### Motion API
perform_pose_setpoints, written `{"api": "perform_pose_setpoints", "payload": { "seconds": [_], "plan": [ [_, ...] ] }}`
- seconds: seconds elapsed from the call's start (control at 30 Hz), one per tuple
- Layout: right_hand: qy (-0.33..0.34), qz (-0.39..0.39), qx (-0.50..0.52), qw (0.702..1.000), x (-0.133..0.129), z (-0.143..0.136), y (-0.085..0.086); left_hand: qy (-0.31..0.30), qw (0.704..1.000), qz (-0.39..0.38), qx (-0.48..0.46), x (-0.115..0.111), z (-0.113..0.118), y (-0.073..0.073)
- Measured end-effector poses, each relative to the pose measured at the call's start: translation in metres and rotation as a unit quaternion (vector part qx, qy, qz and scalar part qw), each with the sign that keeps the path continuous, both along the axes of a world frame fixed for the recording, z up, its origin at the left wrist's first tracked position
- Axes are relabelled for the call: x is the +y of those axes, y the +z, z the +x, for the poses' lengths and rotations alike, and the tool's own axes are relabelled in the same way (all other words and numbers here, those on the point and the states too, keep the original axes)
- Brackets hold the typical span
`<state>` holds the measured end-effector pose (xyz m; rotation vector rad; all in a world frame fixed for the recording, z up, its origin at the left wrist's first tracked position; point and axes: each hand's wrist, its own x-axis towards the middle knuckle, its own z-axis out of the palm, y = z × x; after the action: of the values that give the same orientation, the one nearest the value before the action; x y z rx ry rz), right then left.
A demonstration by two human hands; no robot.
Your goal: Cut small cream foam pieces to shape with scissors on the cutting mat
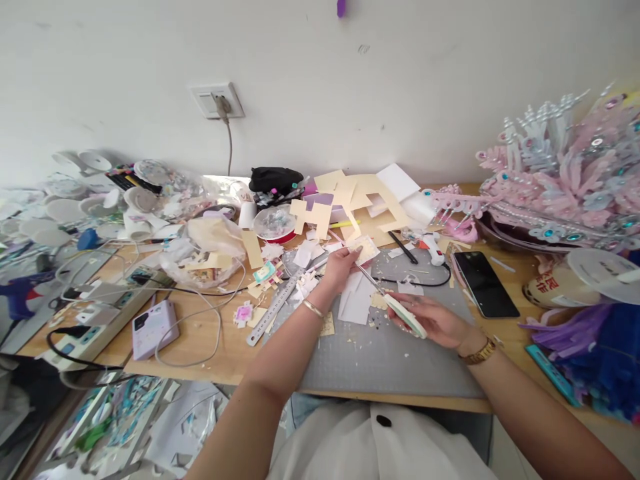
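My left hand (341, 268) pinches a small cream piece of card (369, 249) above the grey cutting mat (400, 367). A pair of scissors (404, 316) with pale handles is gripped in my right hand (430, 318). Its metal blades point up and left, with the tips close to the card's lower edge; whether they touch it I cannot tell. White paper (356, 300) lies beneath the blades among small cream scraps. A steel ruler (273, 313) rests left of my left wrist.
Cut cream card sheets (350, 190) pile up at the back. On the right are a black phone (487, 283), a drink cup (560, 287) and pink beaded headpieces (565, 173). Loose cables, a power strip (95, 330) and a lilac device (155, 328) occupy the left.
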<state>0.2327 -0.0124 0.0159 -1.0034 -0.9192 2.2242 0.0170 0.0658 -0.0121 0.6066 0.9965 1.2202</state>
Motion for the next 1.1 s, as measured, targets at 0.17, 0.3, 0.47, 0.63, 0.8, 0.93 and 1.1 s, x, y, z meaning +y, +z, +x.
{"api": "perform_pose_setpoints", "payload": {
  "seconds": [0.17,0.3,0.47,0.63,0.8,0.93,1.1],
  "plan": [
    [0.009,0.011,0.019,1.000,0.002,-0.001,0.002,-0.003,1.000,0.001,-0.008,-0.001,-0.001,-0.001],
    [-0.016,0.050,-0.036,0.998,0.002,-0.007,0.002,-0.003,1.000,-0.006,0.008,0.000,0.000,-0.002],
    [-0.039,0.076,-0.106,0.991,0.000,-0.012,0.003,-0.003,1.000,-0.003,0.010,0.002,0.000,-0.006],
    [-0.068,0.059,-0.123,0.988,0.000,-0.015,0.001,-0.002,1.000,-0.005,0.008,0.002,0.000,-0.006],
    [-0.081,0.043,-0.135,0.987,0.000,-0.019,-0.002,-0.006,1.000,0.000,-0.012,0.000,-0.001,-0.002],
    [-0.087,0.038,-0.134,0.986,0.001,-0.021,-0.001,-0.008,1.000,-0.004,-0.004,-0.001,-0.001,0.000],
    [-0.092,0.038,-0.137,0.985,0.001,-0.024,-0.001,-0.005,1.000,-0.001,-0.007,0.000,0.000,-0.002]
  ]
}}
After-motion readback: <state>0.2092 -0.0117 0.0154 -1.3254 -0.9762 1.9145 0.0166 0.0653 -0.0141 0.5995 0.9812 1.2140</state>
